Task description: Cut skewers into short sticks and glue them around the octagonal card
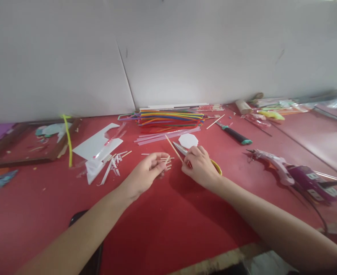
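Note:
Between the thumb and fingers of my left hand [145, 172] is a short wooden stick [167, 159]. Several more short cut sticks [169, 167] lie by its fingertips. My right hand [198, 164] is closed on the lower end of a longer wooden stick [173, 147], which slants up and to the left. Scissors with a yellow handle [216, 167] show beneath that hand, their blades pointing up-left; whether the fingers grip them too, I cannot tell. Just beyond the blades rests a white octagonal piece [188, 141].
A bundle of coloured pipe cleaners [171, 119] lies against the wall. White scraps [98, 147] and a brown frame [55, 152] are left. A green-black cutter [235, 135] and a glue gun [274, 162] with a cord are right. A dark object [92, 252] sits under my left forearm.

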A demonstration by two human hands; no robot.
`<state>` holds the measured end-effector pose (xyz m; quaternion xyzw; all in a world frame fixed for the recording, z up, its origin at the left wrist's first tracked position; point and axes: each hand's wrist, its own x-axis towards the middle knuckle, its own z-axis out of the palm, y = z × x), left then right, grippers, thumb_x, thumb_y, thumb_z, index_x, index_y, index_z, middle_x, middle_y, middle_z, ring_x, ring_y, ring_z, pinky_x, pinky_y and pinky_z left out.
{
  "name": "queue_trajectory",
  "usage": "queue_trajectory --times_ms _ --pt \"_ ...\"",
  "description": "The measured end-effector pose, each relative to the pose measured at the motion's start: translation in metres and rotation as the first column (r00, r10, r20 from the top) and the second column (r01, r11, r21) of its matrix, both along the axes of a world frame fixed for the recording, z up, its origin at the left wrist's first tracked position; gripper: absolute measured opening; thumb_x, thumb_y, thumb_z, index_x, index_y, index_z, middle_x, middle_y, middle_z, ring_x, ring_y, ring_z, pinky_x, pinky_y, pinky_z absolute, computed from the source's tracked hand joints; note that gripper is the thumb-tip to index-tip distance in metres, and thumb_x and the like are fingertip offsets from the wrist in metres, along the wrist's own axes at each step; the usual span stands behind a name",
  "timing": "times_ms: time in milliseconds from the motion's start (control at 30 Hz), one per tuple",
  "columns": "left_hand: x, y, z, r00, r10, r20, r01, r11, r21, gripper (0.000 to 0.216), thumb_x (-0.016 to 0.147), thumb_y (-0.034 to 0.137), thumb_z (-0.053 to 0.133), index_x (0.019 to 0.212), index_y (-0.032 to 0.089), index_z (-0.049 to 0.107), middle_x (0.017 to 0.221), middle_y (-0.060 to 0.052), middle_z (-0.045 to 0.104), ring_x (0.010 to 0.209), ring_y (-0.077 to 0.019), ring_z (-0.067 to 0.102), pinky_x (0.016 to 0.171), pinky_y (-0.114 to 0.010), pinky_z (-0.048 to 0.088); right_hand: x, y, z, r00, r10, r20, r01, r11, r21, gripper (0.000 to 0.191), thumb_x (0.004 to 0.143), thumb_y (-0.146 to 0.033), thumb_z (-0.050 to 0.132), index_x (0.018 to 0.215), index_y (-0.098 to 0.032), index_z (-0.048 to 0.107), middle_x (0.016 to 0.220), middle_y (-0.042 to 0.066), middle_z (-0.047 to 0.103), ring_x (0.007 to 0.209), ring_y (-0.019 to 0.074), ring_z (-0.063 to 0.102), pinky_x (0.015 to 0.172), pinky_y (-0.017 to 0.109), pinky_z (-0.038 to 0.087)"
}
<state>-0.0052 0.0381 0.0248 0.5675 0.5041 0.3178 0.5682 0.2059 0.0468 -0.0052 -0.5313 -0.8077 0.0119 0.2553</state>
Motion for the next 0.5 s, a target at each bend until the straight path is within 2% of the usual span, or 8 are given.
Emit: queue_trajectory --times_ms 100,167,233,300,333,367,433,500 --pt "0.002 -0.007 0.003 0.975 0.058 0.213 -0.018 0.982 -0.186 0.025 0.088 0.030 0.059 0.112 0.021 0.058 0.076 0.001 0.059 0.063 -0.0095 0.055 0.058 -0.022 0.044 0.004 0.001 0.004 0.974 0.042 -0.224 -0.042 0.999 0.004 0.011 0.080 -0.016 0.054 0.070 -0.019 0.059 0.086 0.008 0.057 0.079 0.0203 0.056 0.076 0.037 0.049" --pt "0.002 -0.010 0.001 0.943 0.121 0.311 -0.032 0.961 -0.275 0.019 0.089 0.026 0.060 0.106 0.020 0.059 0.075 0.002 0.058 0.059 -0.0065 0.053 0.052 -0.017 0.041 0.003 -0.003 0.006 0.906 0.016 -0.422 -0.085 0.986 -0.145 0.012 0.084 -0.022 0.053 0.073 -0.019 0.055 0.079 0.005 0.059 0.066 0.0156 0.057 0.065 0.032 0.050" --pt "0.003 -0.010 -0.001 0.912 0.168 0.375 -0.035 0.941 -0.336 0.015 0.089 0.022 0.061 0.104 0.020 0.059 0.077 0.003 0.059 0.060 -0.0052 0.056 0.053 -0.015 0.044 0.000 -0.009 0.006 0.797 -0.086 -0.598 -0.197 0.899 -0.391 0.016 0.089 -0.032 0.052 0.078 -0.020 0.053 0.064 0.000 0.059 0.049 0.0118 0.053 0.049 0.026 0.045" --pt "0.002 -0.010 -0.003 0.891 0.198 0.408 -0.033 0.925 -0.377 0.016 0.088 0.017 0.063 0.103 0.020 0.059 0.081 0.002 0.063 0.066 -0.0066 0.063 0.059 -0.017 0.050 -0.005 -0.013 0.005 0.670 -0.218 -0.709 -0.345 0.755 -0.558 0.020 0.089 -0.039 0.054 0.082 -0.021 0.051 0.050 -0.006 0.054 0.038 0.0094 0.046 0.039 0.022 0.037" --pt "0.001 -0.010 -0.004 0.885 0.208 0.416 -0.032 0.919 -0.392 0.016 0.087 0.016 0.064 0.102 0.020 0.059 0.083 0.001 0.065 0.070 -0.0082 0.066 0.063 -0.019 0.053 -0.007 -0.014 0.004 0.598 -0.271 -0.754 -0.412 0.704 -0.579 0.022 0.087 -0.041 0.058 0.084 -0.020 0.050 0.049 -0.007 0.053 0.037 0.0086 0.045 0.037 0.020 0.035" --pt "0.000 -0.009 -0.004 0.881 0.214 0.421 -0.030 0.915 -0.402 0.015 0.086 0.015 0.065 0.099 0.019 0.059 0.084 0.000 0.066 0.074 -0.0102 0.068 0.066 -0.021 0.056 -0.008 -0.014 0.003 0.521 -0.305 -0.797 -0.468 0.678 -0.566 0.024 0.083 -0.040 0.064 0.085 -0.020 0.050 0.052 -0.007 0.054 0.038 0.0080 0.046 0.037 0.019 0.036" --pt "-0.001 -0.009 -0.006 0.878 0.214 0.427 -0.023 0.912 -0.410 0.011 0.086 0.016 0.065 0.095 0.018 0.059 0.089 -0.002 0.069 0.080 -0.0144 0.071 0.068 -0.025 0.058 -0.007 -0.013 0.003 0.383 -0.320 -0.866 -0.564 0.662 -0.494 0.031 0.077 -0.035 0.072 0.092 -0.020 0.050 0.065 -0.006 0.059 0.047 0.0078 0.053 0.041 0.019 0.042" --pt "-0.001 -0.009 -0.008 0.879 0.200 0.432 -0.013 0.917 -0.398 0.009 0.087 0.020 0.065 0.094 0.017 0.060 0.090 -0.004 0.071 0.082 -0.0167 0.072 0.065 -0.025 0.058 -0.003 -0.012 0.006 0.335 -0.283 -0.899 -0.648 0.623 -0.438 0.041 0.076 -0.032 0.075 0.108 -0.021 0.051 0.077 -0.005 0.060 0.058 0.0090 0.059 0.049 0.021 0.049"
